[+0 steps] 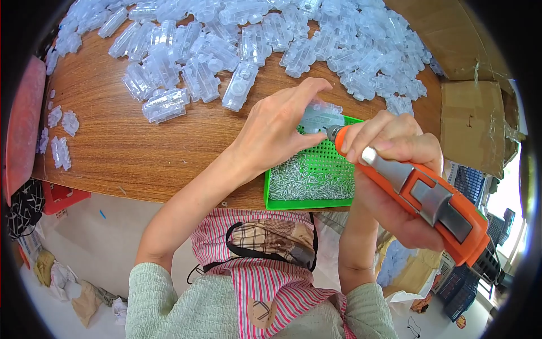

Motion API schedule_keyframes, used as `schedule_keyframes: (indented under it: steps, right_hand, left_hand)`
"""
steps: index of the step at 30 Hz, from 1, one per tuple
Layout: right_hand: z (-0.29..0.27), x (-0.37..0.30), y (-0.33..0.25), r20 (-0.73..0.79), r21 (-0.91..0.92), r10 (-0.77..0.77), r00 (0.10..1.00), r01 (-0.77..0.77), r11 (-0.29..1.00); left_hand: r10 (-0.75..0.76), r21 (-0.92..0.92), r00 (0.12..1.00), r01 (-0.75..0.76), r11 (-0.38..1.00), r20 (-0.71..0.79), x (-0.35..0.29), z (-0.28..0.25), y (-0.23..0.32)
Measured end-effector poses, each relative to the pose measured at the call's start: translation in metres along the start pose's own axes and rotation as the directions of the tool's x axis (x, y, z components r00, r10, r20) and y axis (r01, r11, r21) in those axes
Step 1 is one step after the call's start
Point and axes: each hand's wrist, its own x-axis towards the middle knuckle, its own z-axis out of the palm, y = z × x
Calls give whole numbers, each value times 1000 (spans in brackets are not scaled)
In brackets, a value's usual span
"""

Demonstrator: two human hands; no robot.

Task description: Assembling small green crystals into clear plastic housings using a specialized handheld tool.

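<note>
In my right hand (pixel 395 147) is an orange and grey electric screwdriver (pixel 429 198), its tip pointing left. Pinched between the fingers and thumb of my left hand (pixel 276 124) is a clear plastic housing (pixel 320 117), held over the far part of a green perforated tray (pixel 309 205). The screwdriver's tip meets the near right end of the housing; whether a screw sits there is too small to tell. Many small silver screws (pixel 307 181) lie in the near half of the tray.
A large heap of similar clear housings (pixel 209 51) covers the far side of the brown wooden table (pixel 169 147). Several loose pieces (pixel 61 152) lie at its left edge. Cardboard boxes (pixel 471 124) stand at the right, and a red bin (pixel 25 124) stands at the left.
</note>
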Motion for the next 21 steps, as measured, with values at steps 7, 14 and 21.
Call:
schedule_keyframes:
  steps: [7, 14, 21]
  right_hand:
    - [-3, 2, -20, -37, 124, 56, 998, -51, 991]
    - [-2, -35, 4, -124, 133, 149, 981, -133, 982]
    - [-7, -41, 8, -105, 135, 195, 975, -180, 974]
  left_hand:
    - [-2, -4, 1000, 2, 1000, -11, -1, 1, 1]
    - [-51, 7, 999, 51, 999, 16, 0, 0, -1]
    - [-41, 7, 999, 41, 999, 0, 1, 0, 1]
